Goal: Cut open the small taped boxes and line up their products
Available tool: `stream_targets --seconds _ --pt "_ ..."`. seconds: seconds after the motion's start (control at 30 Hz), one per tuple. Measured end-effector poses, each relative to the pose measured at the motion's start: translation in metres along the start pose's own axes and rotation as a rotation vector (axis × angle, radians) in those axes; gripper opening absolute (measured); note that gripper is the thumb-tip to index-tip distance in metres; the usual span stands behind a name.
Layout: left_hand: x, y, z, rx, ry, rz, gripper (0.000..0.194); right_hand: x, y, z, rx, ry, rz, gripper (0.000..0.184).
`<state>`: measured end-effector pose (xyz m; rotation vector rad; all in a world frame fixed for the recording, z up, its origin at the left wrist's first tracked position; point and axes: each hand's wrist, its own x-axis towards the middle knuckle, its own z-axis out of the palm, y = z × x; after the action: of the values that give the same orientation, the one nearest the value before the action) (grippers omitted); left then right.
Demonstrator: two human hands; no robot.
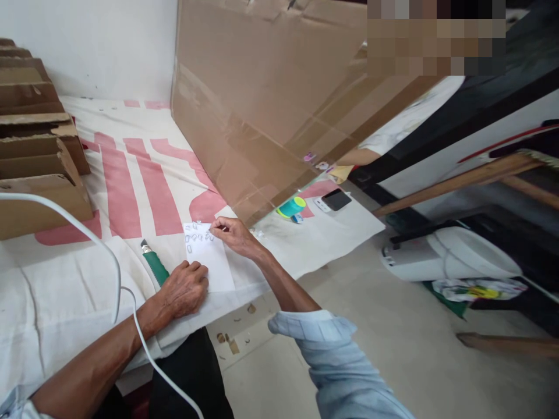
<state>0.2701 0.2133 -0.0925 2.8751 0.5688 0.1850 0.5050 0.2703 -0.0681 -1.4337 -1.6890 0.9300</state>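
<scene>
On the cloth-covered table lies a white paper sheet [213,270] with rows of small greyish outlined shapes [200,237] near its top; I cannot tell if they are drawn or loose pieces. My right hand [233,235] is at the sheet's upper right, thumb and forefinger pinched together. A tiny pale bit shows between those fingers, too small to name. My left hand [186,288] rests on the sheet's left edge with its fingers curled together, their tips hidden. Beside it lies a green-handled utility knife [155,265], blade end pointing away, its near end reaching my left hand.
A large cardboard sheet [262,105] leans behind the paper; folded cardboard [39,145] is stacked left. A teal and yellow spool [291,207] and a phone [336,199] lie to the right. A white cable [144,343] crosses my left forearm. A white bucket [454,256] lies beyond; another person's sleeve [414,110] shows.
</scene>
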Motion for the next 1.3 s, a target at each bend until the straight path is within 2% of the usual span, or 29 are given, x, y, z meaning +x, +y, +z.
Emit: stream_targets --seconds 0.17,0.43,1.13,1.3 --pt "0.001 0.002 -0.001 0.006 -0.004 -0.004 0.015 -0.023 0.002 0.015 -0.129 -0.05 -0.042 0.014" --pt "0.002 0.003 -0.002 0.014 -0.028 -0.006 0.017 -0.022 0.002 0.04 -0.275 -0.065 -0.066 0.011" --pt "0.0 0.004 0.001 0.028 0.002 -0.004 0.019 -0.025 -0.012 0.049 -0.526 -0.102 0.036 0.015" --pt "0.0 0.003 0.005 0.023 0.016 0.0 0.019 -0.026 -0.008 0.052 -0.553 -0.062 0.042 0.006"
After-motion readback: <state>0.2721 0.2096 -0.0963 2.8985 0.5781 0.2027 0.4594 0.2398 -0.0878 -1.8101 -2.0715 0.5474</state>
